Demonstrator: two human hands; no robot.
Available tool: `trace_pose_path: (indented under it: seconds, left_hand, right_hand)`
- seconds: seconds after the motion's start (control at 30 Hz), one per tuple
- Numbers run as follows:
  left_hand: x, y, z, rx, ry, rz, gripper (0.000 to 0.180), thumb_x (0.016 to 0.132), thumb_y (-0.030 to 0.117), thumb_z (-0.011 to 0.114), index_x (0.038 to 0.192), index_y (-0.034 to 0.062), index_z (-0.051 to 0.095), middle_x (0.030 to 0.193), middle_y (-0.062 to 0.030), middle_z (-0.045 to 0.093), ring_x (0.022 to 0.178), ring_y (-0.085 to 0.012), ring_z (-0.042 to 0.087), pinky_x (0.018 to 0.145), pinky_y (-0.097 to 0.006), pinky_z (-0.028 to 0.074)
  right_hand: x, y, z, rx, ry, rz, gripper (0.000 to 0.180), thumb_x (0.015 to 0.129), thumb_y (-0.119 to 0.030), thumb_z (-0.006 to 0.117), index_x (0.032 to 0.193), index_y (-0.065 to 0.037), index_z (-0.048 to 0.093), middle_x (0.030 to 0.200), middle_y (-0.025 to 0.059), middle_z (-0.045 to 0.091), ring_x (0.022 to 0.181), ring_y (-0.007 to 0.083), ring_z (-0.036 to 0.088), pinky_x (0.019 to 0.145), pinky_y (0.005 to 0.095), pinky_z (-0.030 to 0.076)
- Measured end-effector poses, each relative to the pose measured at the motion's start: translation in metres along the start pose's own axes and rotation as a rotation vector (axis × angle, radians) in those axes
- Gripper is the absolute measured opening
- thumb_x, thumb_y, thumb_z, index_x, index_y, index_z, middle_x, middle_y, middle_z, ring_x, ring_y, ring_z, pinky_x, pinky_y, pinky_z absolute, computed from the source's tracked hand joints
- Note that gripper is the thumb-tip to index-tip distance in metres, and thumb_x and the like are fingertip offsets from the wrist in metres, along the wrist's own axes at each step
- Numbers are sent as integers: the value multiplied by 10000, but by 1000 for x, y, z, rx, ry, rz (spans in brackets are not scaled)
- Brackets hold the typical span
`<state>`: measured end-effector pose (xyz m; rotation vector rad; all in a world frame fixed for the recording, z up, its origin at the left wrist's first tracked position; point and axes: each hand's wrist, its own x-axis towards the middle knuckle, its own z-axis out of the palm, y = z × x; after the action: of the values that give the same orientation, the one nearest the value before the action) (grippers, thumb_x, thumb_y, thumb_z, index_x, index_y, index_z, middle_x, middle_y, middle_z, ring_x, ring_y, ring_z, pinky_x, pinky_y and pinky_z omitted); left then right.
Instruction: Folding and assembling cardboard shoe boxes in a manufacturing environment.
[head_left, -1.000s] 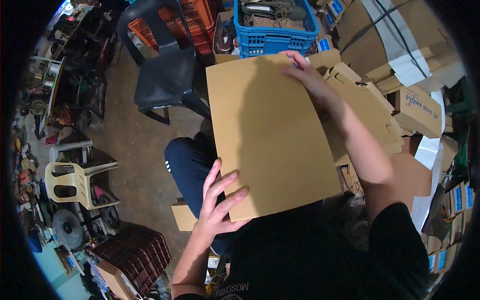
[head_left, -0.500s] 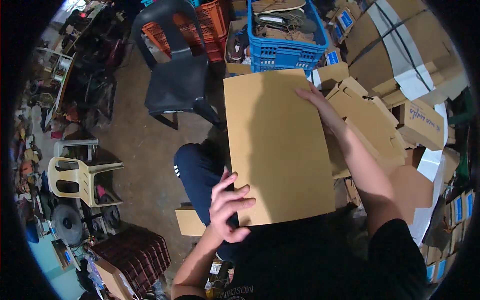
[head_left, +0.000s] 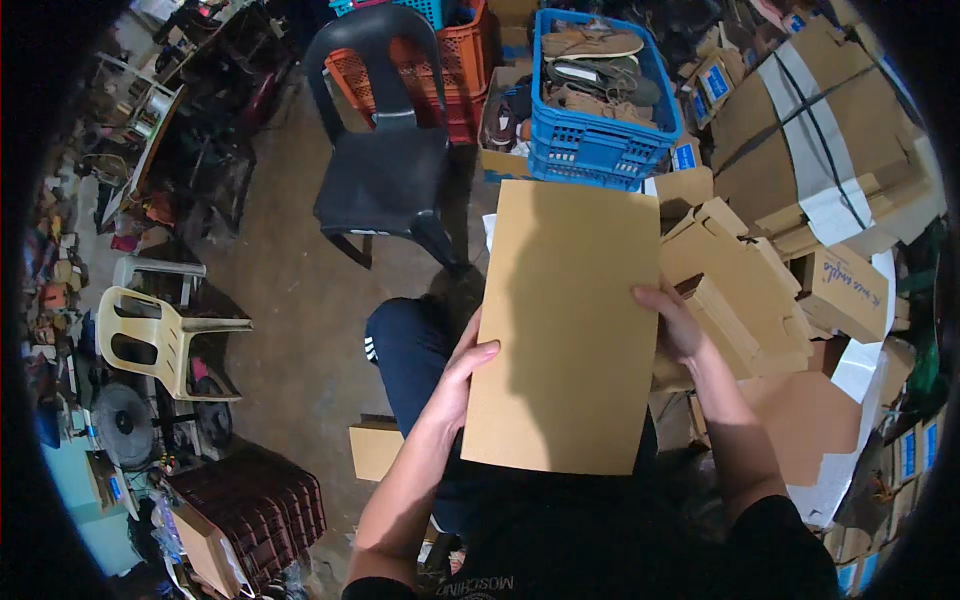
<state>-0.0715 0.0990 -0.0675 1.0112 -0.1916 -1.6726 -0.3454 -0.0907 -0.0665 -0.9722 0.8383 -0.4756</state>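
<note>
A plain brown cardboard box (head_left: 570, 330), its broad flat face toward me, is held over my lap between both hands. My left hand (head_left: 466, 372) grips its left edge, thumb on the face and fingers hidden behind. On the opposite edge, my right hand (head_left: 672, 322) holds it the same way, thumb on top. Whether the box is open on its far side cannot be seen. Just right of it lie opened, flattened cardboard boxes (head_left: 735, 280).
A blue crate (head_left: 600, 150) of shoes stands ahead, beside a black plastic chair (head_left: 385, 180) and orange crates (head_left: 460, 60). Large strapped cartons (head_left: 760, 140) fill the right. A cream chair (head_left: 150, 335), a fan (head_left: 124, 424) and a dark red crate (head_left: 270, 510) are on the left.
My left hand has closed onto the box's left edge, its fingers spread before. My right hand has slid lower along the right edge, and the box has tilted slightly.
</note>
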Motion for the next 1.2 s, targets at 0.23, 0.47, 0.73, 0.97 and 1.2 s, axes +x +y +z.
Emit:
trace_pose_path:
  seconds: [0.23, 0.47, 0.73, 0.97, 1.2]
  left_hand:
    - [2, 17, 6, 357, -141, 307, 964, 908, 330, 657, 1660, 55, 119, 1671, -157, 292, 1528, -274, 314, 1225, -394, 276]
    - [51, 85, 18, 169, -2, 374, 867, 969, 441, 638, 1640, 86, 219, 1562, -146, 442, 1396, -270, 483, 1135, -399, 424]
    - [16, 56, -5, 102, 69, 353, 1007, 923, 425, 706, 1658, 78, 113, 1585, -180, 389, 1459, -274, 403, 1176, -406, 353]
    - [-34, 0, -12, 269, -124, 183, 1209, 800, 303, 792, 1669, 87, -19, 1736, -123, 72, 1597, -233, 26, 1272, -389, 58]
    - [-35, 8, -16, 266, -227, 331, 1241, 789, 116, 843, 1681, 181, -17, 1714, -108, 163, 1536, -257, 266, 1194, -399, 320]
  right_hand:
    - [-15, -4, -12, 81, 112, 41, 813, 939, -257, 701, 1612, -67, 287, 1529, 125, 488, 1398, 247, 485, 1144, 399, 413]
    - [-15, -21, 20, -137, -138, 5, 899, 884, -186, 731, 1625, -43, 244, 1562, 135, 445, 1446, 235, 411, 1161, 406, 382]
    - [-85, 3, 24, -422, -345, 100, 1094, 778, 16, 766, 1655, -58, 118, 1622, 117, 339, 1502, 243, 322, 1190, 391, 334]
    - [-70, 24, 34, 3, -47, 37, 1034, 787, -143, 797, 1634, -56, 210, 1564, 127, 408, 1440, 244, 384, 1171, 387, 338]
    - [-46, 14, 32, 126, -3, -15, 990, 817, -272, 805, 1611, -57, 255, 1520, 139, 443, 1384, 259, 459, 1134, 389, 392]
